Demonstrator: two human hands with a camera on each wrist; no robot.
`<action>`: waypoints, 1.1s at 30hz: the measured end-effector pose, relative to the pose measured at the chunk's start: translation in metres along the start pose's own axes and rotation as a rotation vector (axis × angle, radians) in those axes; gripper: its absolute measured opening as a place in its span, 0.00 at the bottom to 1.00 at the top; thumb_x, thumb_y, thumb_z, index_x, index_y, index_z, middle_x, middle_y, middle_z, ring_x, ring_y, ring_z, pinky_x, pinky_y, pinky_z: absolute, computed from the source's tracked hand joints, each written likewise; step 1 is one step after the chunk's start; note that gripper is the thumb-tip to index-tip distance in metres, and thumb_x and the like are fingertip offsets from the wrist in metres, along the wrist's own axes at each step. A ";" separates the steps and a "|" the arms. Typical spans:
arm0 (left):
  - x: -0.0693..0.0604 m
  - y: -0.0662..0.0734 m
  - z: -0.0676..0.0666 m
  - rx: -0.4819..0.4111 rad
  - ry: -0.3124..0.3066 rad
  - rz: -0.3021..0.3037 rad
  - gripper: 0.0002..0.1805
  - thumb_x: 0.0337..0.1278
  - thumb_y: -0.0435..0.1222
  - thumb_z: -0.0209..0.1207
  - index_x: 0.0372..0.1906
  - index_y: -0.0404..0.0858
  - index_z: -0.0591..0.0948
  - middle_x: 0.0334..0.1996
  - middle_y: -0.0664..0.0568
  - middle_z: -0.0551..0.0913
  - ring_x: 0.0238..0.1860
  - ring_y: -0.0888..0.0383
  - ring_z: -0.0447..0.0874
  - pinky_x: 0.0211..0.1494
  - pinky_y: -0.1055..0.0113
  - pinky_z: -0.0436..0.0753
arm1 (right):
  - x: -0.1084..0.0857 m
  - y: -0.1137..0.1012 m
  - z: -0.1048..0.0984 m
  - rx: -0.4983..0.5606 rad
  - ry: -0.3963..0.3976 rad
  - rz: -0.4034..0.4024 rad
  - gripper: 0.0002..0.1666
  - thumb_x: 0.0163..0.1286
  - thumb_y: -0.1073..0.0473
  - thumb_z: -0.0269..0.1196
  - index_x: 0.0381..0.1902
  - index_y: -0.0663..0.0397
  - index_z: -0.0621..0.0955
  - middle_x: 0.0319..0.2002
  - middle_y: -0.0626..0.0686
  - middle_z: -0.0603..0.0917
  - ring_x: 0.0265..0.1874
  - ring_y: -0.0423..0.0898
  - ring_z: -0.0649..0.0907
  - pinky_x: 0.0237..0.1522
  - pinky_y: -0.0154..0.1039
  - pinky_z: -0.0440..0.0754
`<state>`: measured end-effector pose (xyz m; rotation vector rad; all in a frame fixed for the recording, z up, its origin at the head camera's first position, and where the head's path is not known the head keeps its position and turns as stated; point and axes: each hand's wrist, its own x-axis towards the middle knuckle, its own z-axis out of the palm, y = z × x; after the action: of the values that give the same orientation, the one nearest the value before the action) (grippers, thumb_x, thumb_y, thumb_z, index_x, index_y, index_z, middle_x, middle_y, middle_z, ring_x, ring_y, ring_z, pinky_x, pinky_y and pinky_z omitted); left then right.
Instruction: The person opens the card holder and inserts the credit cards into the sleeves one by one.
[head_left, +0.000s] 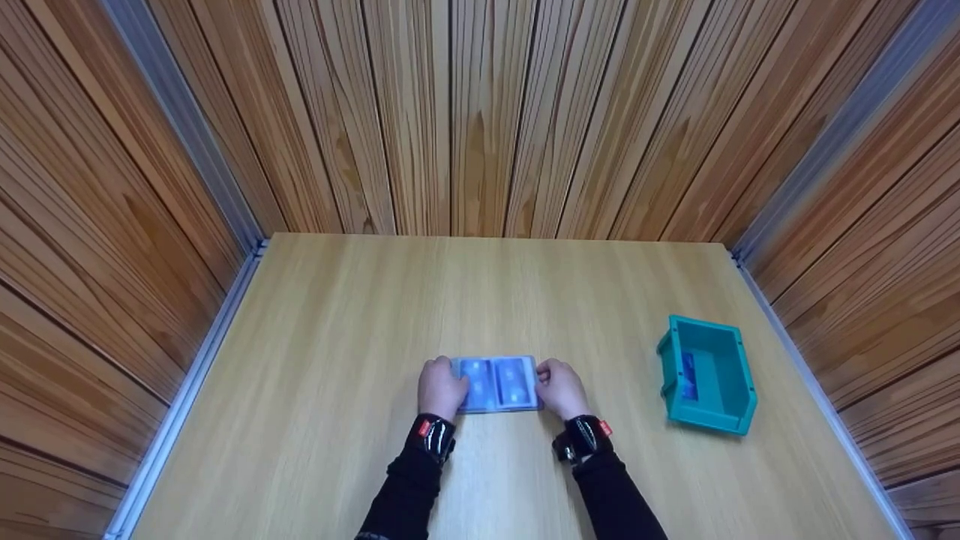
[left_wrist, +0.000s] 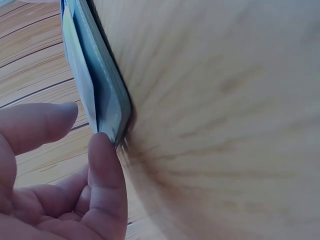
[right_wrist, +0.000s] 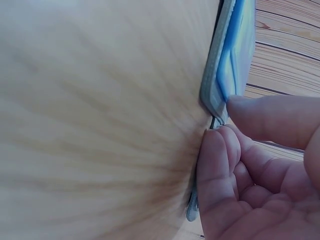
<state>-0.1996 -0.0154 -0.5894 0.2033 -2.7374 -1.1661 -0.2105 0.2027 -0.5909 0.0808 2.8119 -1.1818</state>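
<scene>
A flat case (head_left: 513, 381) lies spread on the table like a book, with two shiny blue panels facing up. My left hand (head_left: 441, 388) is at its left edge; in the left wrist view a fingertip of that hand (left_wrist: 60, 180) touches the corner of the case (left_wrist: 112, 100), while the thumb stands apart from it. At the right edge, my right hand (head_left: 562, 388) pinches the border. The right wrist view shows thumb and fingers of that hand (right_wrist: 260, 165) together at the corner of the case (right_wrist: 215, 85), with a small tab hanging beside the fingers.
To the right on the table (head_left: 337, 315) stands a teal bin (head_left: 724, 382) with a dark blue item (head_left: 688, 375) inside, along its left wall. Wood-panelled walls (head_left: 480, 120) with metal corner rails enclose the table at the back and sides.
</scene>
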 end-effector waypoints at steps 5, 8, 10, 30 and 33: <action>0.000 -0.001 0.000 0.017 -0.014 -0.019 0.13 0.43 0.31 0.68 0.33 0.26 0.79 0.28 0.41 0.77 0.34 0.44 0.78 0.40 0.50 0.78 | 0.000 0.000 0.000 -0.017 0.008 -0.019 0.14 0.56 0.74 0.64 0.42 0.67 0.79 0.34 0.54 0.79 0.35 0.50 0.79 0.43 0.46 0.79; 0.000 -0.002 0.001 0.023 -0.016 -0.021 0.14 0.42 0.31 0.69 0.34 0.25 0.80 0.29 0.41 0.78 0.34 0.43 0.79 0.41 0.50 0.78 | 0.000 0.001 0.001 -0.032 0.026 -0.056 0.13 0.55 0.74 0.63 0.41 0.67 0.80 0.33 0.54 0.79 0.35 0.50 0.79 0.43 0.46 0.78; -0.001 -0.002 0.001 0.031 -0.010 -0.014 0.16 0.41 0.31 0.70 0.34 0.25 0.80 0.29 0.40 0.78 0.35 0.42 0.80 0.41 0.50 0.78 | 0.000 0.002 0.001 -0.041 0.038 -0.080 0.13 0.55 0.74 0.63 0.40 0.67 0.80 0.33 0.54 0.79 0.35 0.50 0.79 0.43 0.46 0.78; 0.000 -0.004 0.000 0.025 -0.015 -0.001 0.19 0.40 0.31 0.72 0.36 0.24 0.80 0.31 0.38 0.80 0.36 0.40 0.81 0.44 0.48 0.79 | 0.000 0.002 -0.001 -0.035 0.034 -0.059 0.13 0.55 0.74 0.63 0.40 0.67 0.80 0.32 0.54 0.79 0.34 0.51 0.79 0.42 0.47 0.78; 0.000 -0.004 0.000 0.022 -0.016 0.000 0.19 0.40 0.31 0.72 0.37 0.23 0.80 0.31 0.38 0.80 0.37 0.40 0.81 0.44 0.48 0.78 | 0.000 0.002 -0.001 -0.031 0.035 -0.052 0.13 0.55 0.74 0.63 0.40 0.67 0.80 0.32 0.54 0.78 0.34 0.51 0.79 0.42 0.47 0.78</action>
<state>-0.1997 -0.0180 -0.5926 0.1980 -2.7648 -1.1436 -0.2103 0.2046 -0.5914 0.0259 2.8781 -1.1584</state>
